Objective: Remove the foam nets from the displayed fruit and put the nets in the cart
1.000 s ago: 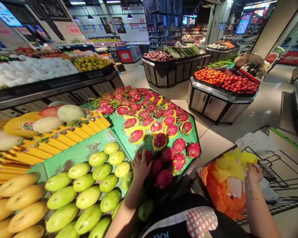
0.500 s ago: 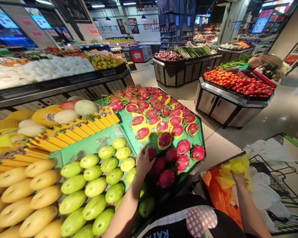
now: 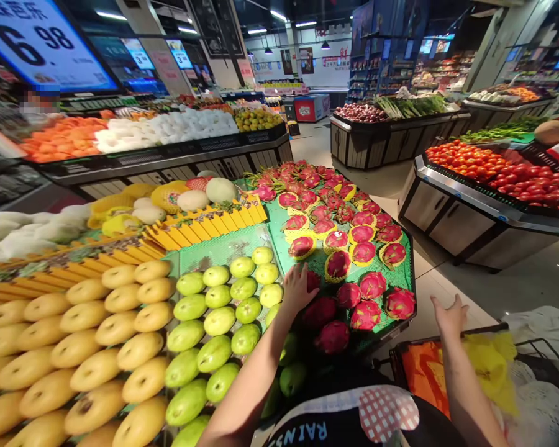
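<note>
On the green-lined stand, my left hand (image 3: pixel 299 288) curls around the left side of a dragon fruit (image 3: pixel 313 281), its thumb along the near side; the hand partly hides the fruit. Bare dragon fruits (image 3: pixel 371 285) lie just to its right, and others sit in yellow foam nets (image 3: pixel 338 266) farther back. My right hand (image 3: pixel 449 316) is raised over the cart's edge with fingers apart and nothing in it. Below it, orange foam nets (image 3: pixel 422 374) and yellow foam nets (image 3: pixel 489 366) fill the near part of the cart (image 3: pixel 398 372).
Rows of green mangoes (image 3: pixel 217 354) and yellow mangoes (image 3: pixel 95 366) lie left of my left arm. A yellow picket divider (image 3: pixel 209 225) runs behind them, with melons (image 3: pixel 221 190) beyond. At right stands a tomato counter (image 3: pixel 475 217).
My right hand has lifted off the yellow nets and moved up and away from them. My left hand stays at the dragon fruit. The view has turned to the left.
</note>
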`<state>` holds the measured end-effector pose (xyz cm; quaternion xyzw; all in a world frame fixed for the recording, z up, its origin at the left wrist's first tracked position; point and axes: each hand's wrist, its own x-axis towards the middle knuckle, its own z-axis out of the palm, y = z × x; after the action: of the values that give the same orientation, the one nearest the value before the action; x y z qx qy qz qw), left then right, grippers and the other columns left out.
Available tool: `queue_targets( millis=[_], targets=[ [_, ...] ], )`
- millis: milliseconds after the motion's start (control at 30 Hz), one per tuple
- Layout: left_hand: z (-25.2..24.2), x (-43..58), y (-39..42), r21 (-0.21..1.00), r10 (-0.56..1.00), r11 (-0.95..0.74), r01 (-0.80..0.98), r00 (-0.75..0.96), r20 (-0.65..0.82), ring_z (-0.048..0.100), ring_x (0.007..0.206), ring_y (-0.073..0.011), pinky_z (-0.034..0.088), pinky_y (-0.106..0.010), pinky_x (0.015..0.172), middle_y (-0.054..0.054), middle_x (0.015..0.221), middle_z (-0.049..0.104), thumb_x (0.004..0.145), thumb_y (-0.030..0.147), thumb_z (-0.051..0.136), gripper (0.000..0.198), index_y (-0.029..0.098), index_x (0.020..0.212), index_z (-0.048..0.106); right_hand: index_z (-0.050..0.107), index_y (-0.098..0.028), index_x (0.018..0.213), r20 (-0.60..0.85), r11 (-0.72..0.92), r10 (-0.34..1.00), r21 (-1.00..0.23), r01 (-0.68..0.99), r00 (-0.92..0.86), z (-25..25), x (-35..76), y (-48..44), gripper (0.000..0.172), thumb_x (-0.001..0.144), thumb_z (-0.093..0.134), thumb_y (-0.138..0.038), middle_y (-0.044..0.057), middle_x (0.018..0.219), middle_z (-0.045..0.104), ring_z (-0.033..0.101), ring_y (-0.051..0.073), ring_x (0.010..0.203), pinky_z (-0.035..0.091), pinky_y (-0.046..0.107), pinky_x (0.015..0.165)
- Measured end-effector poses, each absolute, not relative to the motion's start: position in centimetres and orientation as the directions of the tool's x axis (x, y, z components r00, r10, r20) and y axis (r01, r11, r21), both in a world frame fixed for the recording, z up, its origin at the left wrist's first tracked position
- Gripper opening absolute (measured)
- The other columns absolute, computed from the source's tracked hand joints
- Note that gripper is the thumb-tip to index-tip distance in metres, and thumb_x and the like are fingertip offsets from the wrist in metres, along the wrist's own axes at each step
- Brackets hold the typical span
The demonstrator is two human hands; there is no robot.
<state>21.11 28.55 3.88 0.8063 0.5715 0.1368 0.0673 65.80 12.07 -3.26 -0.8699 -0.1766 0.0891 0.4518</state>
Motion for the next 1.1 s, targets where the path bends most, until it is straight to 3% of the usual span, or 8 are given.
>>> queue_targets(
  millis=[200,433,600,733,867,1000,1100],
  targets=[
    [4.8,27.6,31.4,0.333,0.853,-0.512,0.792,0.514,0.09,0.049,0.15,-0.0309,0.042,-0.045,0.123,-0.014,0.162,0.054,0.096,0.043,0.067,0.068,0.023,0.159,0.048,0.052,-0.013,0.15,0.121,-0.423,0.433,-0.848,0.319,0.894,-1.1,64.5,13.2,0.112,0.069,0.061,-0.089,0.031,0.166,0.038,0.031,0.052,0.156,0.024,0.061,0.128],
    [3.8,33.7,33.9,0.35,0.951,-0.287,0.892,0.31,-0.007,0.058,0.137,-0.0454,0.05,-0.052,0.109,-0.029,0.148,0.059,0.084,0.045,0.078,0.091,0.011,0.16,0.041,0.058,-0.017,0.14,0.16,-0.401,0.428,-0.849,0.345,0.889,-1.1,64.9,11.9,0.092,0.071,0.065,-0.077,0.022,0.148,0.058,0.044,0.047,0.146,0.033,0.058,0.123],
    [4.0,33.7,33.7,0.401,0.973,-0.192,0.896,0.226,-0.038,0.068,0.126,-0.0421,0.056,-0.046,0.097,-0.027,0.14,0.063,0.08,0.042,0.083,0.089,0.013,0.155,0.044,0.063,-0.018,0.136,0.092,-0.427,0.412,-0.86,0.281,0.907,-1.3,65.5,10.1,0.085,0.07,0.069,-0.072,0.021,0.143,0.062,0.052,0.046,0.139,0.044,0.057,0.115],
    [5.3,32.5,31.8,0.458,0.965,-0.241,0.855,0.264,0.016,0.066,0.131,-0.0378,0.054,-0.045,0.103,-0.023,0.145,0.062,0.081,0.039,0.083,0.088,0.018,0.156,0.042,0.067,-0.019,0.134,0.1,-0.289,0.411,-0.928,0.234,0.906,0.1,64.3,9.7,0.08,0.072,0.072,-0.07,0.02,0.14,0.067,0.062,0.041,0.131,0.05,0.056,0.109],
    [7.1,31.8,28.2,0.578,0.909,-0.404,0.709,0.383,0.164,0.059,0.141,-0.0331,0.052,-0.043,0.114,-0.015,0.157,0.057,0.078,0.04,0.087,0.096,0.027,0.159,0.038,0.073,-0.021,0.123,0.143,-0.037,0.579,-0.979,0.201,0.803,3.3,60.9,10.7,0.066,0.076,0.078,-0.067,0.016,0.128,0.076,0.071,0.033,0.116,0.052,0.056,0.11],
    [8.7,32.2,24.6,0.69,0.807,-0.566,0.451,0.474,0.352,0.061,0.139,-0.0326,0.053,-0.046,0.116,-0.011,0.152,0.06,0.072,0.043,0.092,0.096,0.029,0.154,0.044,0.074,-0.026,0.123,0.151,0.105,0.859,-0.987,0.121,0.489,6.5,55.8,12.7,0.053,0.084,0.081,-0.061,0.011,0.129,0.077,0.072,0.028,0.114,0.055,0.051,0.108],
    [9.8,32.6,22.8,0.734,0.762,-0.606,0.308,0.488,0.425,0.065,0.133,-0.0326,0.056,-0.047,0.112,-0.011,0.144,0.064,0.069,0.043,0.095,0.096,0.028,0.151,0.047,0.07,-0.03,0.128,0.226,0.222,0.898,-0.974,0.056,0.377,7.7,52.7,14.0,0.055,0.081,0.088,-0.053,0.008,0.126,0.077,0.072,0.024,0.112,0.059,0.041,0.098]
  ],
)
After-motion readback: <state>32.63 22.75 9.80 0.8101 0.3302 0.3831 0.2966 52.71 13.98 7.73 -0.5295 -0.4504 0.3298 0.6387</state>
